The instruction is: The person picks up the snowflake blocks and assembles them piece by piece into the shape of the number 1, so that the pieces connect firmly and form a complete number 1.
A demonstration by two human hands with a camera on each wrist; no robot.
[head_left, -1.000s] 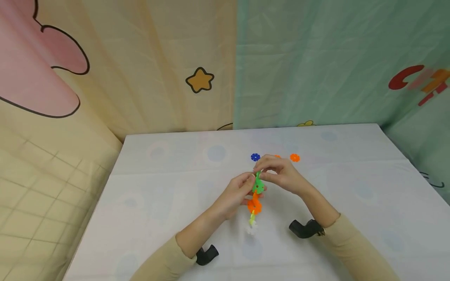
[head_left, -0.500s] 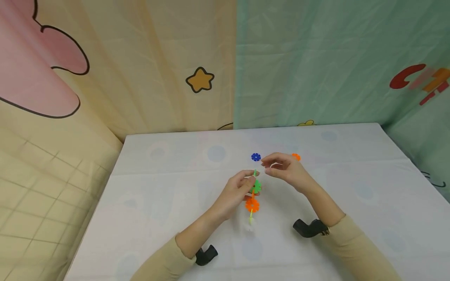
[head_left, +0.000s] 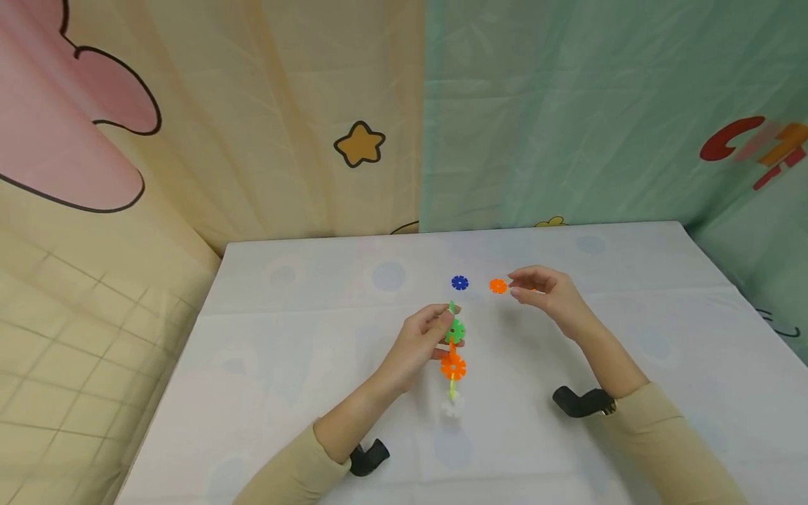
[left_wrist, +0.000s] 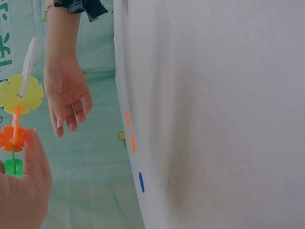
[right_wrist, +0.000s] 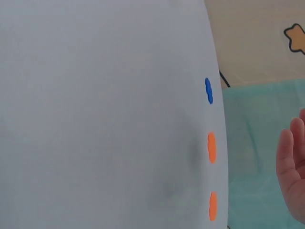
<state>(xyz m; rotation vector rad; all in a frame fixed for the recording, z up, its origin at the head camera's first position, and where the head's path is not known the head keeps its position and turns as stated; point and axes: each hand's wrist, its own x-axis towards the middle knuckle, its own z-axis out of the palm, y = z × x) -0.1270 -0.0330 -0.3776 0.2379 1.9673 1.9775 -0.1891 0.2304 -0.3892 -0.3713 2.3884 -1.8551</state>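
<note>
My left hand (head_left: 413, 351) pinches the upper end of a chain of slotted plastic snowflake discs. From the top, green discs (head_left: 456, 331) lead down to orange ones (head_left: 453, 367), then a yellow disc seen edge-on and a white disc (head_left: 452, 407) at the bottom. In the left wrist view the yellow disc (left_wrist: 28, 98) and white disc (left_wrist: 28, 62) stand beyond the fingertips. My right hand (head_left: 558, 298) hovers over the table with nothing between its loosely bent fingers. Just left of its fingertips lies a loose orange disc (head_left: 498, 286); another orange disc is mostly hidden behind the hand.
A dark blue disc (head_left: 459, 283) lies left of the loose orange ones, in a row toward the table's back. The white cloth-covered table (head_left: 303, 393) meets printed curtains behind. Black wrist mounts (head_left: 370, 458) sit on both forearms.
My right hand has let go of the chain's top and moved right, uncovering the nearer orange disc and covering the farther one. The left hand has stayed nearly in place, still holding the chain.
</note>
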